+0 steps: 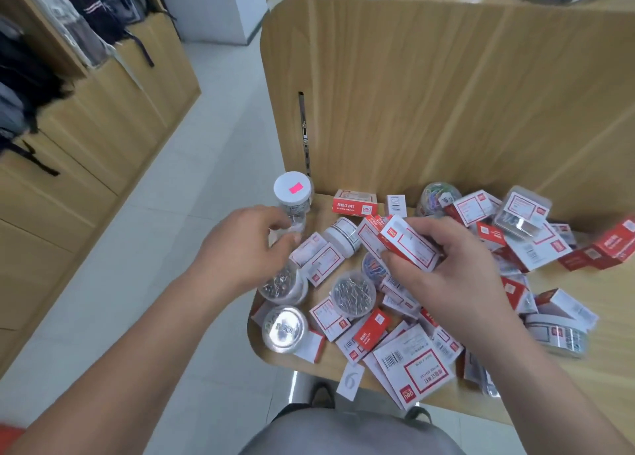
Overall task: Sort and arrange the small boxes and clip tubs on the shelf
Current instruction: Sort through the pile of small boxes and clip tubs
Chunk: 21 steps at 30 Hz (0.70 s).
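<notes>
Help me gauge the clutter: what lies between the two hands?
In the head view, a white tub on its side and small red-and-white boxes lie between the left hand and right hand.

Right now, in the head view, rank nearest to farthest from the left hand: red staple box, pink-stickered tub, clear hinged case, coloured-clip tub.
1. Pink-stickered tub, at the left hand's fingertips.
2. Red staple box, back row, to the right.
3. Coloured-clip tub, back middle.
4. Clear hinged case, far right.

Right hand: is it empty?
No, the right hand grips red-and-white boxes, while the left hand holds a tub.
</notes>
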Motion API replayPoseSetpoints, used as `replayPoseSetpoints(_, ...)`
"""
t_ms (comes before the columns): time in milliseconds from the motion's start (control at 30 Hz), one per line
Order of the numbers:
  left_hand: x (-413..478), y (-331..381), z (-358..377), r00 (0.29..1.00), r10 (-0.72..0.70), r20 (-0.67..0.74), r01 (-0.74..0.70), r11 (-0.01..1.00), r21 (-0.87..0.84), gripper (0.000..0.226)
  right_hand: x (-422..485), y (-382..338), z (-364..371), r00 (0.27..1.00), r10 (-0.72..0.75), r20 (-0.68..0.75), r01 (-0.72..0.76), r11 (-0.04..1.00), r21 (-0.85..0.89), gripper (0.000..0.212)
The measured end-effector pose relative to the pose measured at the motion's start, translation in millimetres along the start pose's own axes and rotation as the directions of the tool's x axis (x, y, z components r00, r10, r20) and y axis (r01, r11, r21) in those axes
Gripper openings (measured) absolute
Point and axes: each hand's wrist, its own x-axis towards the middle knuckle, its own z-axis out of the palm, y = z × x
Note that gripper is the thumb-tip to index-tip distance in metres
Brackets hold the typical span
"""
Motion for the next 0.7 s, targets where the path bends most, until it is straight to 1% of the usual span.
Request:
replayPoseSetpoints(67, 5, -5, 4, 0.992, -0.09, 0.083, 0.09, 0.996, 0.011, 0.028, 6, -4, 7, 1.0, -0.002, -0.004, 0.002, 1.0, 0.019, 0.032)
replayPoseSetpoints(133, 10, 3, 10, 0.979, -0.125, 0.159, 0.13, 0.991, -0.026, 0.034, 9, -7, 12, 1.0, -0.009, -0.004, 0.009, 0.999, 0.045, 0.031)
replayPoseSetpoints(200, 16, 11, 17, 0.966, -0.14, 0.216, 0.156, 0.986, -0.06, 0.036, 11, -7, 15, 1.0, -0.009, 0.011, 0.008, 0.999, 0.048, 0.031)
replayPoseSetpoints(233, 17, 15, 19, 0.958, -0.146, 0.247, 0.163, 0.985, -0.049, 0.035, 12, -6, 17, 1.0, -0.008, 0.018, 0.007, 0.999, 0.041, 0.031)
replayPoseSetpoints(300, 16, 21, 22, 0.944, -0.161, 0.288, 0.155, 0.987, 0.042, 0.036, 14, -6, 18, 1.0, -0.012, 0.009, 0.012, 1.0, 0.024, 0.031)
replayPoseSetpoints(367, 13, 26, 25, 0.936, -0.179, 0.304, 0.144, 0.98, 0.135, 0.044, 16, -5, 20, 1.0, -0.013, -0.013, 0.013, 1.0, 0.012, 0.031)
replayPoseSetpoints(400, 12, 28, 25, 0.93, -0.189, 0.317, 0.146, 0.977, 0.154, 0.047, 16, -4, 20, 1.0, -0.01, -0.016, 0.01, 1.0, 0.01, 0.03)
replayPoseSetpoints(533, 14, 35, 27, 0.896, -0.212, 0.391, 0.185, 0.977, 0.105, 0.051, 16, 1, 19, 1.0, 0.008, 0.002, -0.008, 1.0, 0.015, 0.031)
replayPoseSetpoints(700, 12, 42, 34, 0.919, -0.215, 0.331, 0.177, 0.974, 0.142, 0.042, 18, 5, 16, 1.0, 0.01, 0.018, -0.011, 1.0, 0.028, 0.032)
